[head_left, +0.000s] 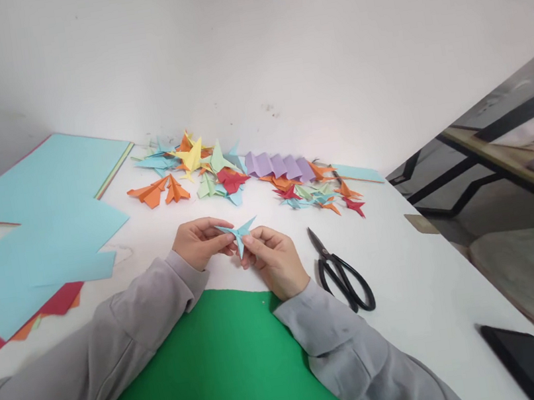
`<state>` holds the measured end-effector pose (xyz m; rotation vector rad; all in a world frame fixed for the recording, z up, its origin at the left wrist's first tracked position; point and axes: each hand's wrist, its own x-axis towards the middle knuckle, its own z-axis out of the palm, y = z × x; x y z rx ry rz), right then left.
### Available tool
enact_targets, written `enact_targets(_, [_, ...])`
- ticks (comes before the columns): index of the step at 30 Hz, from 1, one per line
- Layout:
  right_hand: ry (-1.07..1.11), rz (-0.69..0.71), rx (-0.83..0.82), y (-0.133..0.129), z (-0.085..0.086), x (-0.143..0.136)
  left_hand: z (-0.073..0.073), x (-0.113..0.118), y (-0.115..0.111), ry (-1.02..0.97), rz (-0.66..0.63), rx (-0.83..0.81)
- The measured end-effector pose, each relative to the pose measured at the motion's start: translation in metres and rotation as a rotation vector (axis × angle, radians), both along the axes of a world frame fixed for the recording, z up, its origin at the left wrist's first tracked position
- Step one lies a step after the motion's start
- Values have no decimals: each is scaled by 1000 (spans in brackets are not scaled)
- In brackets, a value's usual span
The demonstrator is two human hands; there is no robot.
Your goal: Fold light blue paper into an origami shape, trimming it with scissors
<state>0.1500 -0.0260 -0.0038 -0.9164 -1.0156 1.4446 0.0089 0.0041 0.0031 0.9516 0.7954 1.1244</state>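
Observation:
Between my two hands is a small light-blue folded paper figure (pixel 238 233) with pointed wings and a narrow tail. My left hand (pixel 202 242) pinches its left wing between thumb and fingers. On the other side, my right hand (pixel 273 256) is closed on the figure near its middle and right wing, the thumb on top. Both hands are just above the white table, past the far edge of a green sheet (pixel 208 376). Some of the fingertips are hidden behind the paper.
Black-handled scissors (pixel 341 272) lie right of my right hand, points away. Folded paper figures (pixel 190 154) in several colours are heaped by the wall, beside a pleated purple paper strip (pixel 278 165). Light-blue sheets (pixel 47 239) cover the left side. A black phone (pixel 529 358) lies near the right edge.

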Motion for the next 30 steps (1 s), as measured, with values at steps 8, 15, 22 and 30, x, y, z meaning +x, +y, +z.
enact_targets(8, [-91,140,-23,3,-1,6,2,-10,6,48,-91,-27])
enact_targets(15, [-48,159,-65,4,0,7,6,-7,5,36,-60,5])
enact_targets(22, [-34,147,-111,4,2,6,8,-5,5,80,-41,4])
enact_targets(30, [-24,191,-132,4,1,6,11,-6,3,41,-52,-48])
